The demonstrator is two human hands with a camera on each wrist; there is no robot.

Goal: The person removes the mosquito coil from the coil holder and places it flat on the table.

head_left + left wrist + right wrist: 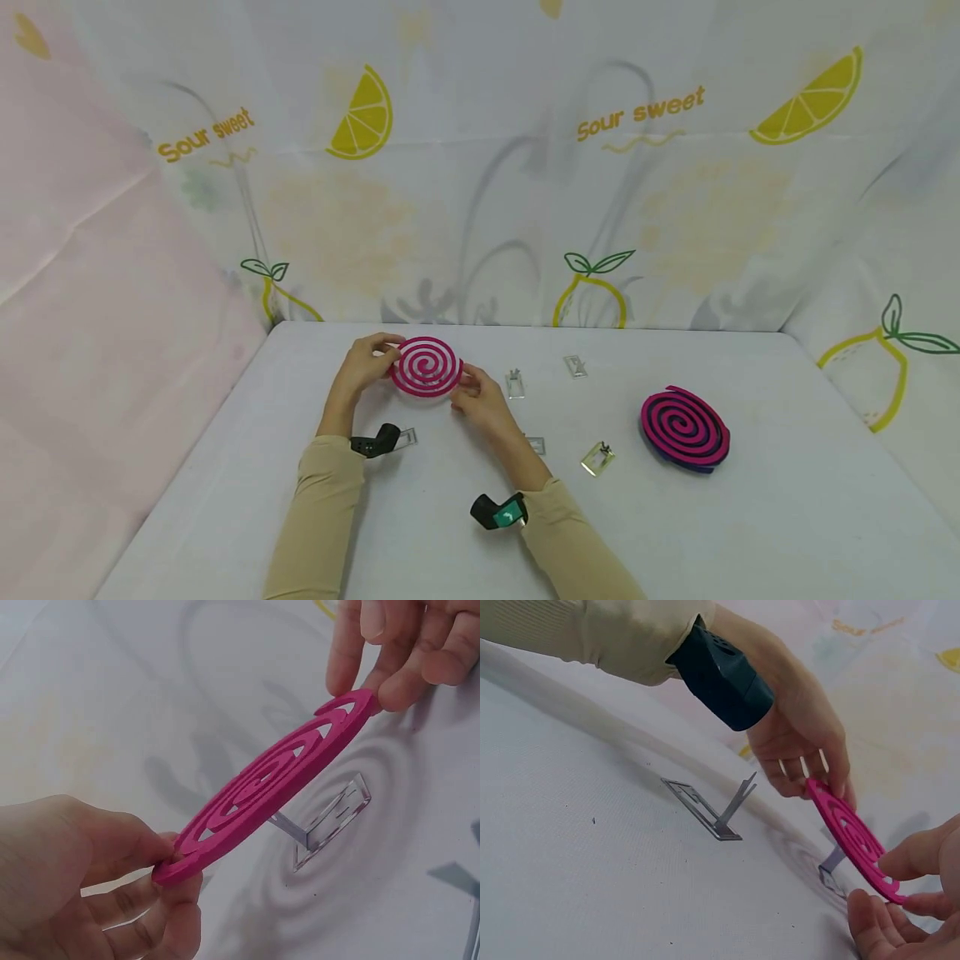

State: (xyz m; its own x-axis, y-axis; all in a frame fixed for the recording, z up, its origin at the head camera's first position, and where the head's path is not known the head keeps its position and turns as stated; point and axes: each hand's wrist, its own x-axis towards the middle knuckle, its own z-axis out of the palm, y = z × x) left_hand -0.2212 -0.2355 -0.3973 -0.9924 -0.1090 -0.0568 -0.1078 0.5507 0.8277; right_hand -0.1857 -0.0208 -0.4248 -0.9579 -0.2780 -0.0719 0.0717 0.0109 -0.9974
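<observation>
A pink mosquito coil is held tilted above the table between both hands. My left hand pinches its left edge between thumb and fingers. At the opposite edge my right hand grips it, with the thumb over the top and fingers beneath in the right wrist view. Directly under the coil stands a small metal coil stand, its upright prong pointing up toward the coil. From the frames I cannot tell whether prong and coil touch.
More metal stands lie around the hands: one right of the coil, one farther back, a goldish one in front, one by the left wrist. A stack of pink and dark coils sits at the right. Printed cloth hangs behind.
</observation>
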